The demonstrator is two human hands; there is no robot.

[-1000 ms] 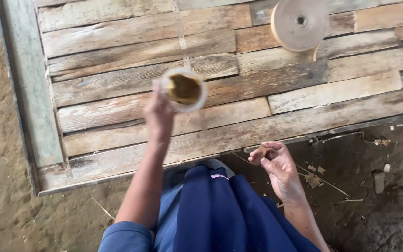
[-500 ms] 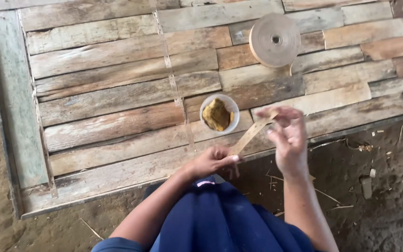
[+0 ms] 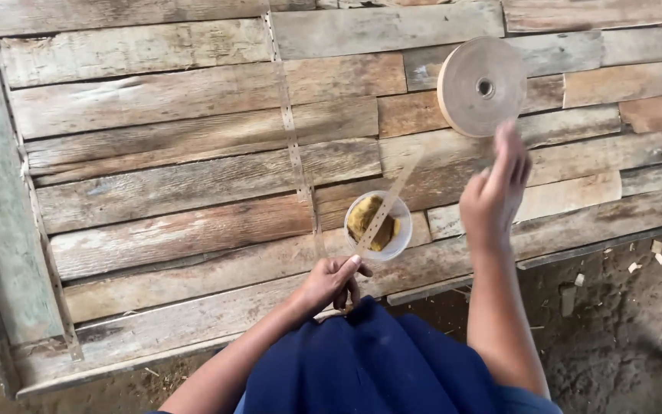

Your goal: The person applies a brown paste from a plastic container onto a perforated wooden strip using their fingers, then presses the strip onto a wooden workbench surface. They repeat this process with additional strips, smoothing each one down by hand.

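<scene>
Over the white cup (image 3: 378,225), a thin strip of brown tape (image 3: 387,205) runs taut and diagonal. Its lower end is pinched in the left hand (image 3: 329,282), just below the cup. Up and to the right of the cup, the right hand (image 3: 494,195) is raised, fingers extended; its grip cannot be told. Beyond it lies the tape roll (image 3: 483,86), flat on the plank panel (image 3: 178,184). Yellowish material fills the cup.
</scene>
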